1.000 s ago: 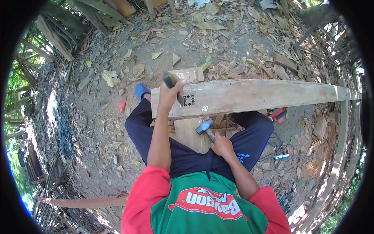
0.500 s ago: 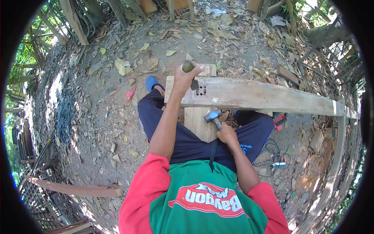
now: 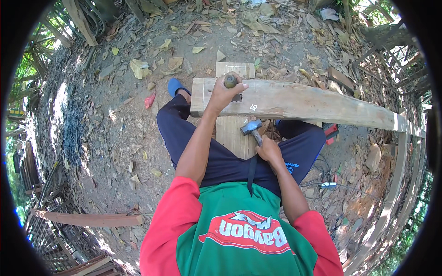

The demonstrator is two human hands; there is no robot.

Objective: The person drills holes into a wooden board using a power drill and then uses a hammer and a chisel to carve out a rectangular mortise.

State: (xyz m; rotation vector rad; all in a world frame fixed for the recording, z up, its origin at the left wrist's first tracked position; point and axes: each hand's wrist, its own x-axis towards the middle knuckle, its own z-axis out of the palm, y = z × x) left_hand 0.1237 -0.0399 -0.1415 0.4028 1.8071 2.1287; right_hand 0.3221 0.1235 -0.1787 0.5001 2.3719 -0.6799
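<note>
Since a second ago the hammer (image 3: 252,127) has dropped lower, nearer the lap. The right hand (image 3: 269,150), at five o'clock from the plank's end, grips its handle. Beyond, at twelve o'clock, the left hand (image 3: 224,94) wraps a chisel (image 3: 230,81) standing on the long plank (image 3: 304,103).

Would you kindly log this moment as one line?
left hand: grips chisel on plank | right hand: holds hammer low

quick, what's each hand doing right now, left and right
Left hand: closed around a round-topped tool handle stood on the long plank.
Right hand: closed on the handle of a hammer, head raised below the plank.
</note>
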